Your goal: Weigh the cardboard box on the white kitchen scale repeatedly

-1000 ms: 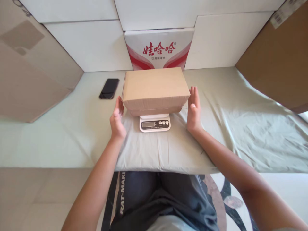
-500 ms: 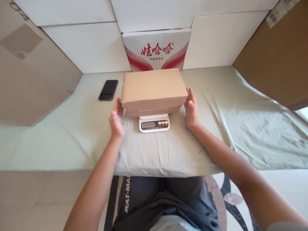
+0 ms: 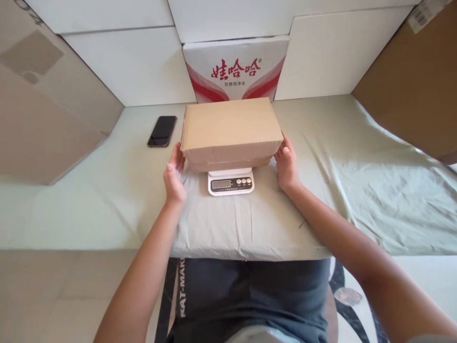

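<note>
A plain brown cardboard box [image 3: 232,126] sits over a small white kitchen scale [image 3: 231,184], hiding the scale's platform. Only the scale's front panel shows, with its grey display blank and a row of round buttons. My left hand [image 3: 174,176] is at the box's left side, fingers long against its lower front corner and thumb apart. On the opposite side, my right hand [image 3: 287,164] presses against the box, its fingertips partly hidden behind the right edge. Together the two hands hold the box between them.
A black smartphone [image 3: 162,131] lies left of the box on the pale green cloth [image 3: 114,200]. Behind stand white boxes [image 3: 321,57] and a carton with red lettering [image 3: 235,71]. Large brown cartons flank the left [image 3: 53,109] and right [image 3: 410,95]. The cloth's front edge is near my legs.
The view has shifted slightly. Both hands stay at the sides of the box, the right fingertips now more hidden behind its edge. The box and scale look unmoved.
</note>
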`<state>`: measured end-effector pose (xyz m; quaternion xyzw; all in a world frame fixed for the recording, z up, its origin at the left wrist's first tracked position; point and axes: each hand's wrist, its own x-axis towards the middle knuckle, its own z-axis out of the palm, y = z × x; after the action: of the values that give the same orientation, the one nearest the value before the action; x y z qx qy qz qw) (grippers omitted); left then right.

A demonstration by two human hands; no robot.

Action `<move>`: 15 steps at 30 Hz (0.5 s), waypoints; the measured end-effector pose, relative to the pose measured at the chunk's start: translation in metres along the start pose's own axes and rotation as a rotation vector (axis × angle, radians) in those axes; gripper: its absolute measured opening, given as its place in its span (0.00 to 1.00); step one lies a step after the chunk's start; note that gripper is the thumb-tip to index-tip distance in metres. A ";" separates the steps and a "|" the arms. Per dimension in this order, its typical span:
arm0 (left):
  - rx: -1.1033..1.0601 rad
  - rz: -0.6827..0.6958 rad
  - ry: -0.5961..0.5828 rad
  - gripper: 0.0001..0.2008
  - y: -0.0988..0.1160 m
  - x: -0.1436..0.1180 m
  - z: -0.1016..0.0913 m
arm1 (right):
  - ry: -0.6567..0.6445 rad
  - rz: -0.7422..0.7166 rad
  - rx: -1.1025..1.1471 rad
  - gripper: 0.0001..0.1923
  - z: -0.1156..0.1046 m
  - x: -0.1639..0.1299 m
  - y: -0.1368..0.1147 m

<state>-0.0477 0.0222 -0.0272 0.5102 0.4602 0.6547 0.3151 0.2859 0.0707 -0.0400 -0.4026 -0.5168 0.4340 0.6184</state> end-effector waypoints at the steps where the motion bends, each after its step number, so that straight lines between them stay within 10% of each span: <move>1: 0.007 -0.002 -0.001 0.47 0.001 0.000 0.000 | -0.005 -0.003 -0.002 0.43 0.000 0.000 0.000; 15: -0.046 0.006 -0.122 0.47 0.014 -0.004 0.007 | -0.058 -0.062 -0.055 0.43 0.010 -0.012 -0.018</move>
<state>-0.0384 0.0150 -0.0153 0.5432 0.4236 0.6337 0.3519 0.2773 0.0542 -0.0251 -0.3907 -0.5583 0.4118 0.6050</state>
